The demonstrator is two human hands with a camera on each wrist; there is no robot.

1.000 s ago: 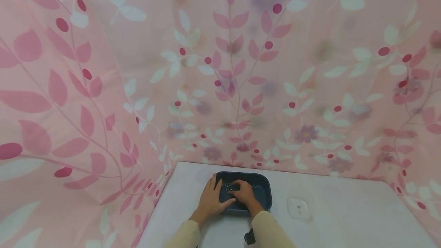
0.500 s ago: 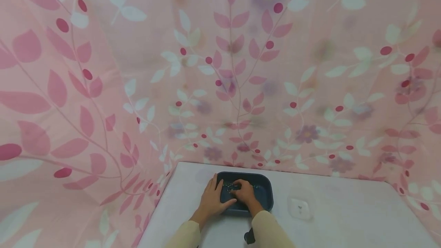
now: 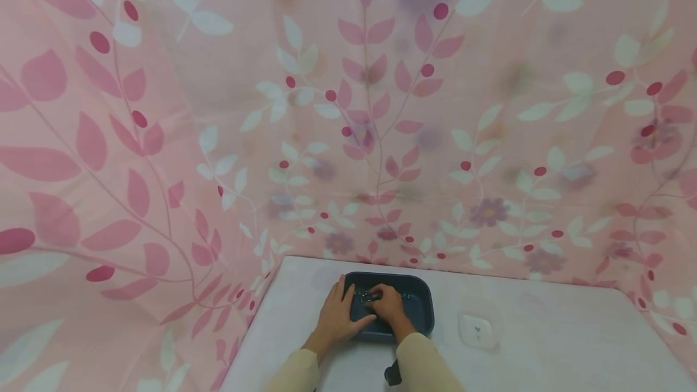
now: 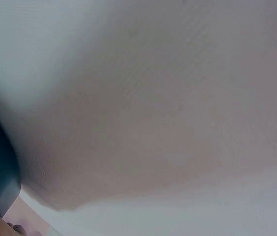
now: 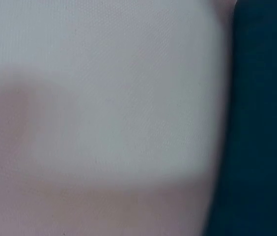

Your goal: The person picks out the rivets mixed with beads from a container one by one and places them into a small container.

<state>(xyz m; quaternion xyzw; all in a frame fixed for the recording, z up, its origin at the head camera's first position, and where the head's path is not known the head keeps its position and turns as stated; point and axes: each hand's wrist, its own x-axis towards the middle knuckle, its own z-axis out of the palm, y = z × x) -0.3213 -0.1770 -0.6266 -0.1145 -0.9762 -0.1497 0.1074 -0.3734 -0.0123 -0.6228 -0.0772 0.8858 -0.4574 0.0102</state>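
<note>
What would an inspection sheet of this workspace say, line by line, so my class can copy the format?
Surface: plain white tabletop.
Job's things: dark blue, rounded rectangular tray; inside, small shiny pieces, too small to identify.
Clutter: clear, rounded-square dish right of the tray, small specks showing in it; small dark object beside the right sleeve, partly hidden.
Grips: left-hand grip spread at the tray's left side; right-hand grip curled over the pieces, hold unclear.
Cables: nothing seen.
Surroundings: pink, leaf-patterned curtain.
</note>
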